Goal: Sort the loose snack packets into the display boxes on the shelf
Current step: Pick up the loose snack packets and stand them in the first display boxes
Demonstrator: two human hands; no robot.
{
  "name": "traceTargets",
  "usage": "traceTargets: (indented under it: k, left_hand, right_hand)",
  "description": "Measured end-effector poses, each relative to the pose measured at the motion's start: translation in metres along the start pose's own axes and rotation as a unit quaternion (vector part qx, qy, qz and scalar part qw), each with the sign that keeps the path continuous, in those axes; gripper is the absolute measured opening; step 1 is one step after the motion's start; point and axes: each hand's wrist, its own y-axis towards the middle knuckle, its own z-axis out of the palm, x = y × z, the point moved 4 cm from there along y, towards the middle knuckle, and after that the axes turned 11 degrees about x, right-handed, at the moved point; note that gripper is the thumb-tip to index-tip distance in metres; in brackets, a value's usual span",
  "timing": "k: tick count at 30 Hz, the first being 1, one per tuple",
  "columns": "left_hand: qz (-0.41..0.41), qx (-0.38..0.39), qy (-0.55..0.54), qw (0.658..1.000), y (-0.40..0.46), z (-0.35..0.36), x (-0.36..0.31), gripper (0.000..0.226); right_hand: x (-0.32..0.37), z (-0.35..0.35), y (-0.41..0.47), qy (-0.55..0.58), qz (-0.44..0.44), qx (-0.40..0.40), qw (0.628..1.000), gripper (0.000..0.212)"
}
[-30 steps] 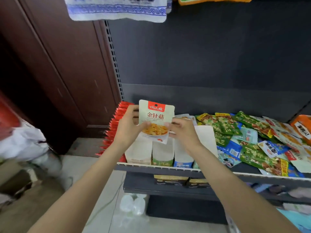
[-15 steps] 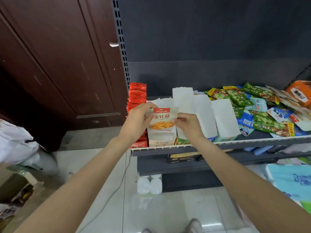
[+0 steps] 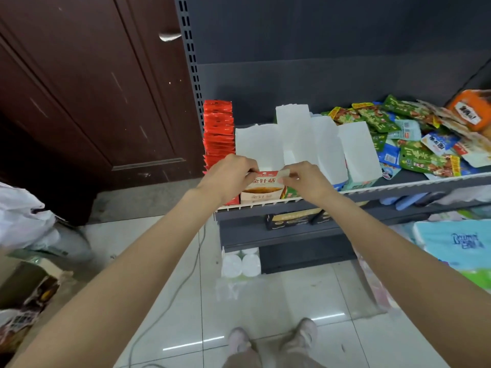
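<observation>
the packet (image 3: 263, 184) has dropped from above the boxes into the leftmost box (image 3: 256, 144) at the shelf (image 3: 398, 187) front, nearly seated. left hand (image 3: 229, 177) and right hand (image 3: 305, 179) still pinch its top corners. loose pile (image 3: 414, 144) waits at right.

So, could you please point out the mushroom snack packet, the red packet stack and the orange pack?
mushroom snack packet (image 3: 263, 181): head view, red top band.
red packet stack (image 3: 218, 131): head view, middle of stack.
orange pack (image 3: 469, 110): head view, white label.
</observation>
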Motion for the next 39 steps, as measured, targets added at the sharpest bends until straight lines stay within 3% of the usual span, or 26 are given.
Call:
traceTargets:
  k: [5, 10, 15, 20, 26, 32, 35, 39]
  left_hand:
    - [0.0, -0.015, -0.031, 0.999, -0.001, -0.006, -0.001, 0.021]
    - [0.01, -0.035, -0.063, 0.997, 0.008, -0.018, -0.02, 0.02]
    - [0.032, -0.088, -0.122, 0.988, 0.048, -0.026, -0.074, 0.022]
    - [0.041, -0.109, -0.183, 0.976, 0.122, -0.017, -0.157, 0.028]
    - [0.046, -0.022, -0.141, 0.989, 0.258, 0.034, -0.253, 0.033]
    - [-0.001, 0.042, -0.067, 0.997, 0.378, 0.085, -0.315, 0.058]
    - [-0.032, 0.077, -0.022, 0.996, 0.412, 0.106, -0.322, 0.078]
    - [-0.066, 0.099, 0.028, 0.992, 0.438, 0.123, -0.317, 0.094]
  right_hand:
    - [0.005, -0.009, -0.005, 0.025, -0.03, -0.011, 0.999, 0.021]
    - [0.0, -0.033, -0.015, 0.09, -0.066, 0.033, 0.993, 0.03]
    - [-0.035, -0.094, -0.029, 0.191, -0.061, -0.094, 0.975, 0.026]
    - [-0.116, -0.151, -0.042, 0.237, 0.013, -0.18, 0.955, 0.022]
    - [-0.248, -0.226, -0.048, 0.191, 0.106, -0.221, 0.95, 0.022]
    - [-0.368, -0.304, -0.019, 0.08, 0.143, -0.234, 0.958, 0.046]
    - [-0.413, -0.328, 0.002, 0.023, 0.163, -0.195, 0.967, 0.065]
    - [-0.46, -0.332, 0.028, -0.021, 0.2, -0.047, 0.978, 0.09]
